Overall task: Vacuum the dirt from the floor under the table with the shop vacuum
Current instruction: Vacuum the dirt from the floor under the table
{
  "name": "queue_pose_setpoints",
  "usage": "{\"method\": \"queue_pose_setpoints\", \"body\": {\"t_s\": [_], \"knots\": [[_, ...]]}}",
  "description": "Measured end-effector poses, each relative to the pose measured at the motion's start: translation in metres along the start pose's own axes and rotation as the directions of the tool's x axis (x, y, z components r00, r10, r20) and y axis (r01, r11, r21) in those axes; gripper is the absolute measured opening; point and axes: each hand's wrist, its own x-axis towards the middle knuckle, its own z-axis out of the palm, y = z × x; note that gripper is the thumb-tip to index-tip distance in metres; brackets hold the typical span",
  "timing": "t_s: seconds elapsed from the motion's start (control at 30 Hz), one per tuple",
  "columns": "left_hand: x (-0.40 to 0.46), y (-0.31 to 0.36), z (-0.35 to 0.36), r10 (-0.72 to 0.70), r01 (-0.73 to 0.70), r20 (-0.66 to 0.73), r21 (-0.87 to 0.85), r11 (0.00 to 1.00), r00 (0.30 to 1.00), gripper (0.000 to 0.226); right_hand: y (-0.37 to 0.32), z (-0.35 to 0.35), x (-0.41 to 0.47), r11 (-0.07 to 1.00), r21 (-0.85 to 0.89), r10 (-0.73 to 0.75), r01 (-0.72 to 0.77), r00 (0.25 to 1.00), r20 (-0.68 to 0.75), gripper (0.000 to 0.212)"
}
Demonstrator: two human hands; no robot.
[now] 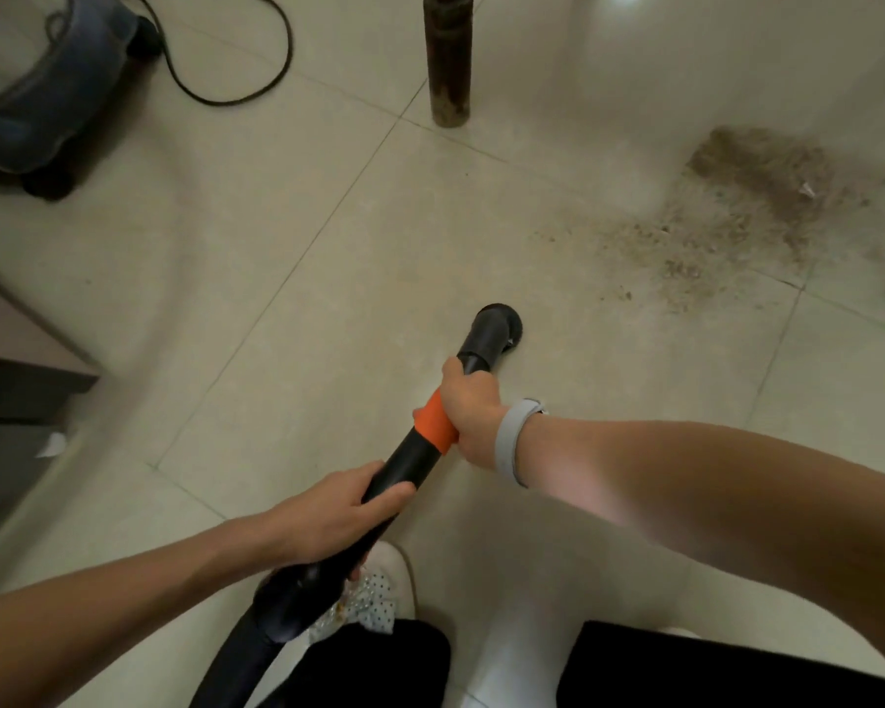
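Vacuum wand [420, 454] gripped by both hands: left hand [328, 518] low, right hand [471, 406] at orange collar. Nozzle [496, 324] near dirt [726, 217], apart.

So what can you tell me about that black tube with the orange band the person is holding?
The vacuum wand is a black, plastic-looking tube with an orange collar partway along. It slants down and away from the person, its round black nozzle at the pale tile floor, short of the dirt patch. The right hand grips it at the collar; the left hand holds it lower, near the hose joint.
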Motion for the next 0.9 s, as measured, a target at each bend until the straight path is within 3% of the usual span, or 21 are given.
{"method": "queue_pose_setpoints", "body": {"t_s": [0.1, 0.23, 0.37, 0.47, 0.6, 0.73, 0.9], "knots": [[-0.004, -0.006, 0.012, -0.009, 0.016, 0.083, -0.091, 0.996, 0.997, 0.025, 0.013, -0.003, -0.008, 1.0, 0.02, 0.012, -0.014, 0.997, 0.082, 0.027], [-0.004, -0.002, 0.026, -0.003, 0.045, 0.164, -0.253, 0.966, 0.986, 0.026, 0.024, -0.014, -0.011, 0.999, -0.033, -0.033, 0.035, 0.997, 0.074, 0.027], [-0.004, 0.002, 0.03, 0.023, 0.027, 0.204, -0.238, 0.971, 0.979, 0.028, 0.033, -0.025, -0.019, 0.999, -0.008, 0.037, -0.037, 0.994, 0.1, 0.024], [0.0, 0.003, 0.028, -0.001, 0.025, 0.138, -0.173, 0.985, 0.991, 0.026, 0.031, -0.023, -0.018, 1.0, -0.01, 0.004, -0.003, 0.997, 0.083, 0.025], [0.01, 0.003, 0.023, -0.016, 0.009, -0.059, -0.107, 0.994, 0.998, 0.032, 0.017, -0.015, -0.005, 0.997, -0.029, -0.064, 0.066, 0.996, 0.068, 0.028], [0.018, 0.004, 0.025, -0.042, 0.005, -0.23, -0.16, 0.987, 0.972, 0.028, -0.003, 0.005, 0.002, 0.986, -0.118, -0.092, 0.113, 0.981, 0.17, 0.028], [0.032, 0.015, 0.002, -0.035, -0.008, -0.259, -0.162, 0.987, 0.965, 0.028, -0.02, 0.019, 0.029, 0.981, -0.129, -0.121, 0.146, 0.975, 0.188, 0.029]]}}
